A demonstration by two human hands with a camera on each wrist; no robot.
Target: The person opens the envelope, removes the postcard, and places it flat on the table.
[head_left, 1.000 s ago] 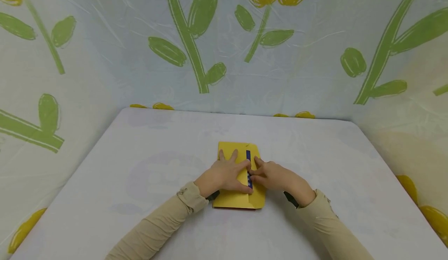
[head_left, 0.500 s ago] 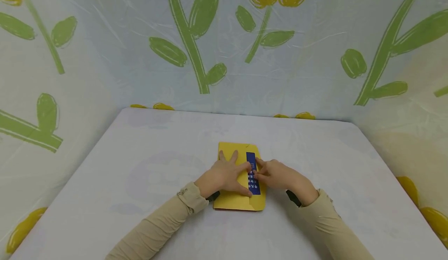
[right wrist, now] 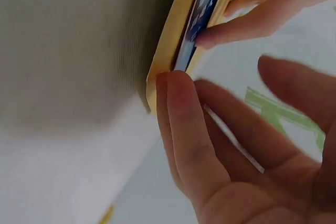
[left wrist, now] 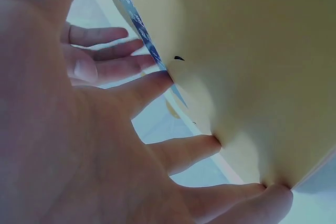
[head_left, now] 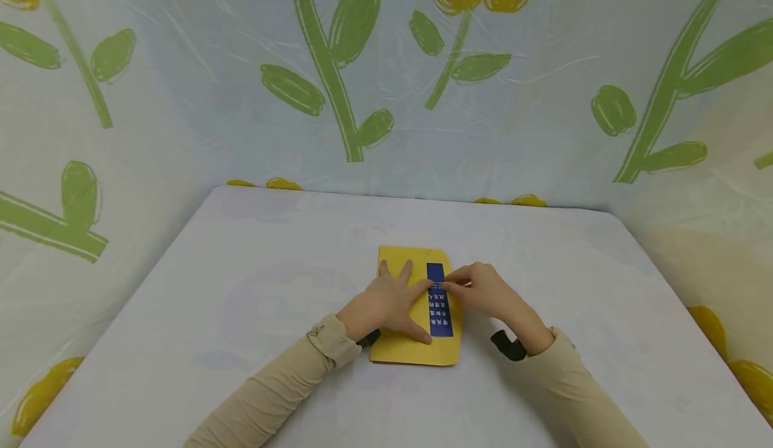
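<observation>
A yellow envelope (head_left: 398, 347) lies flat on the white table, its flap (head_left: 449, 353) open to the right. From its opening sticks a dark blue card (head_left: 440, 324) with white characters. My left hand (head_left: 392, 300) rests on the envelope with fingers spread, its index fingertip close to the card; the left wrist view has its fingertips denting the yellow paper (left wrist: 252, 51). My right hand (head_left: 486, 294) pinches at the card's right edge with its fingertips (right wrist: 181, 90), as the head view shows. In the right wrist view the blue card (right wrist: 197, 22) lies against the yellow flap.
The white table (head_left: 290, 247) spreads around the envelope on all sides. Behind and beside it hangs a curtain (head_left: 211, 86) with yellow flowers and green leaves. Beige sleeves cover both forearms, and a dark band (head_left: 508, 346) is on the right wrist.
The blue card has slid right out of the envelope, so much more of it shows. My right hand has moved right and slightly away from me; my left hand has stayed in place.
</observation>
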